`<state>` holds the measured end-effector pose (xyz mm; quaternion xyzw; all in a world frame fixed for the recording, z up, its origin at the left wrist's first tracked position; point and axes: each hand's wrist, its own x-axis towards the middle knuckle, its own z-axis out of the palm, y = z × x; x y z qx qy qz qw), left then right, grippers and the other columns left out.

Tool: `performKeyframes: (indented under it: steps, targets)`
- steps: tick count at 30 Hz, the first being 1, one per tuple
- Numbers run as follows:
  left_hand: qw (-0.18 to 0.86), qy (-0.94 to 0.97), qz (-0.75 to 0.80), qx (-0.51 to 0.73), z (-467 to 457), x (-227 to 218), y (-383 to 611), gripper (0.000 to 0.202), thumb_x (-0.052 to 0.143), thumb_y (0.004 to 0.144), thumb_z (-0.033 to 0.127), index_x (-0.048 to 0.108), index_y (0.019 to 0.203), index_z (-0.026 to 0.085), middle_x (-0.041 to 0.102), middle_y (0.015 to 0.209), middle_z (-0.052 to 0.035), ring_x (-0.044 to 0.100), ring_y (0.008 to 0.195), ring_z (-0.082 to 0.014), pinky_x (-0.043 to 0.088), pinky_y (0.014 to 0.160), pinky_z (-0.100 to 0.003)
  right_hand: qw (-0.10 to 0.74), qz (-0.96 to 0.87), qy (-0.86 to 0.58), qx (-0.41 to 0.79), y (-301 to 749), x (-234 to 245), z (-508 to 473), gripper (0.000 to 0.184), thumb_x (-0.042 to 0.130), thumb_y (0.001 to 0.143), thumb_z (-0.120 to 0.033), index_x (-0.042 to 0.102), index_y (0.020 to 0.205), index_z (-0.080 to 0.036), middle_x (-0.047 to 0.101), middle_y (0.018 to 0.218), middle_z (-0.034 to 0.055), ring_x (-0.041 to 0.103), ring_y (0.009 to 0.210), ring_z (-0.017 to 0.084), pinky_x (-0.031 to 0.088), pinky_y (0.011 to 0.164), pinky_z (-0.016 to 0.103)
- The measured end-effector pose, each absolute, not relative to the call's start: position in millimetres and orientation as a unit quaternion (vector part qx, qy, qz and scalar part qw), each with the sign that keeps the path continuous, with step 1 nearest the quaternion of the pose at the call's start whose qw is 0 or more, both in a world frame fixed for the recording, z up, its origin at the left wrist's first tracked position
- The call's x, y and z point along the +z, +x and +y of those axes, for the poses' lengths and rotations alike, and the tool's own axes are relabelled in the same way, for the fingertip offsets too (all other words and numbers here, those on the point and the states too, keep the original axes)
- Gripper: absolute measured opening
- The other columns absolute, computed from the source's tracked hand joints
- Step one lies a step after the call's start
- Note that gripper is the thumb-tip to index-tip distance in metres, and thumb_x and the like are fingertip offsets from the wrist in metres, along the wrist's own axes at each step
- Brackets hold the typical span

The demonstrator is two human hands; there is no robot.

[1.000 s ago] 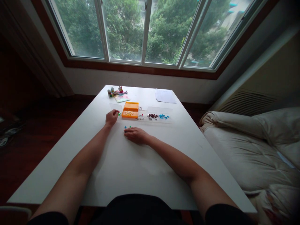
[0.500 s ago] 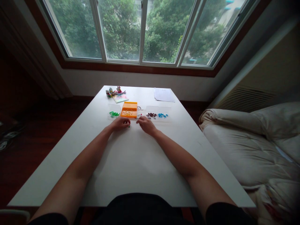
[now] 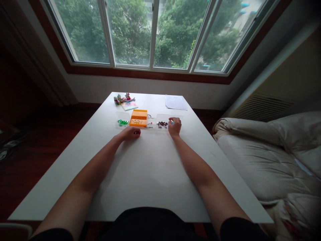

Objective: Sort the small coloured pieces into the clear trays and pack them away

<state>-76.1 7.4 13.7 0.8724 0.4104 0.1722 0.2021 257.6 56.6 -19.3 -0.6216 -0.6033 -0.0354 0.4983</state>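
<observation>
My left hand [image 3: 131, 133] rests low on the white table in front of the orange case, its fingers curled together. Whatever it may hold is hidden inside the curl. Over the right end of a clear tray is my right hand [image 3: 175, 127], with thumb and fingers bent close together. Blue small pieces [image 3: 172, 123] show by its fingertips; whether one is gripped is hard to make out. Beside that hand, in the same tray, lie dark brown small pieces [image 3: 162, 124]. The orange case [image 3: 138, 113] stands open with small yellowish pieces in its front part.
Green small pieces [image 3: 122, 122] fill a clear box left of the case. Small figurines [image 3: 122, 98] and a pastel booklet [image 3: 129, 105] lie at the back left. Paper sheets [image 3: 175, 102] lie at the back right. A cushioned sofa [image 3: 263, 157] flanks the table's right side.
My right hand has moved right, from in front of the orange case to the blue pieces, covering most of them. My left hand stays nearly in place; the green bit by its fingertips no longer shows.
</observation>
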Motion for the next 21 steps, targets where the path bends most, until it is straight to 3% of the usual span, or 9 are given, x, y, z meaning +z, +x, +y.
performKeyframes:
  steps: [11,21]
  targets:
    - [0.166,0.865,0.445,0.165,6,16,-73,0.021,0.059,0.080,0.029,0.073,0.092,0.020,0.069,0.079,-0.0033,0.058,0.067,-0.0165,0.039,0.061,-0.026,0.482,-0.675,-0.559,-0.005,235,-9,40,0.021,0.050,0.087,-0.014,0.069,0.094,-0.017,0.063,0.098,0.0112,0.054,0.099,0.027,0.042,0.096,0.042]
    - [0.095,0.870,0.463,0.139,5,21,-72,0.014,0.059,0.081,0.027,0.072,0.081,0.020,0.071,0.080,-0.0063,0.058,0.068,-0.0191,0.035,0.061,-0.029,0.467,-0.732,-0.495,0.029,225,-10,34,0.019,0.051,0.087,-0.013,0.068,0.092,-0.018,0.066,0.092,0.0087,0.056,0.093,0.025,0.045,0.090,0.038]
